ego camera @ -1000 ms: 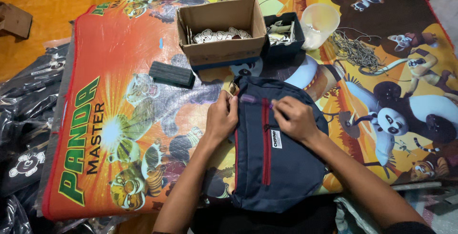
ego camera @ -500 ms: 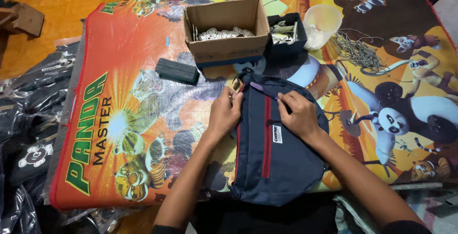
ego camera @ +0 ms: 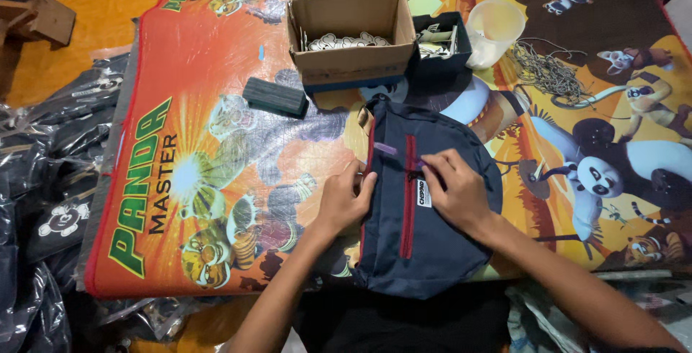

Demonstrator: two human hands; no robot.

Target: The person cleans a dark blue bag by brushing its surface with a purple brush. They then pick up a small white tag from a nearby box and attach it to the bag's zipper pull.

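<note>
Navy bag (ego camera: pixel 425 230) lies flat under left hand (ego camera: pixel 344 202) and right hand (ego camera: pixel 454 191), both pinching it.

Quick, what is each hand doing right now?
Left hand: fingers curled on the left edge of the navy bag, gripping it.
Right hand: fingers pinched at the bag's red zipper.

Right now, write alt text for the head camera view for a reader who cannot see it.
Two bare hands press on a dark blue pouch bag with red zips: left hand at its left edge, right hand by the centre zip. It lies on a bright cartoon mat, below a cardboard box, a dark tray and a pale cup.
</note>
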